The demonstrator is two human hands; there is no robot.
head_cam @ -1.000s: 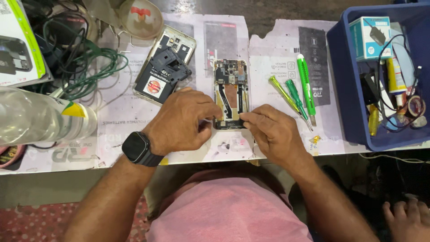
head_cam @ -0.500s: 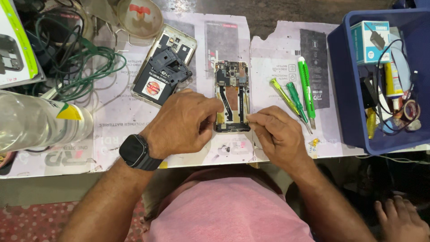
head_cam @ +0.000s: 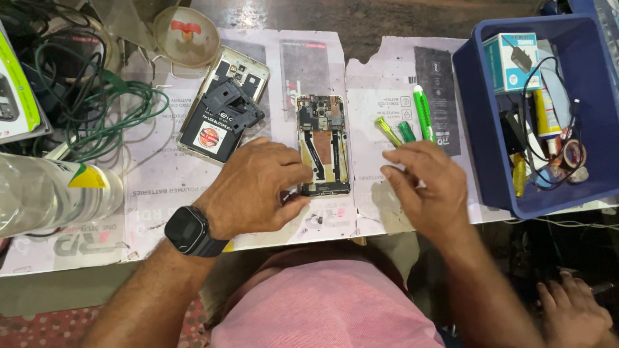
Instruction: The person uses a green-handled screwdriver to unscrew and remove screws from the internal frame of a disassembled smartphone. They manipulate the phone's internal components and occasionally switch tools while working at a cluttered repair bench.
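An opened phone (head_cam: pixel 322 145), its back cover off and its circuit board showing, lies flat on the paper-covered table. My left hand (head_cam: pixel 258 187), with a black watch (head_cam: pixel 187 230) on the wrist, rests just left of it. The forefinger and thumb tips touch the phone's lower left edge. My right hand (head_cam: pixel 425 187) is to the right of the phone and apart from it, fingers loosely spread, nothing seen in them. Its fingertips lie over the near ends of three green screwdrivers (head_cam: pixel 422 113).
A phone back cover with a black battery and a black part (head_cam: pixel 219 119) lies at the left. Green cables (head_cam: pixel 97 109) and a plastic bottle (head_cam: pixel 51 193) are farther left. A blue bin (head_cam: pixel 477 129) of tools stands right. Another person's hand (head_cam: pixel 574 309) shows bottom right.
My right hand has left the phone and moved right to the screwdrivers. My left hand has slid off the phone's top to its left edge, uncovering it.
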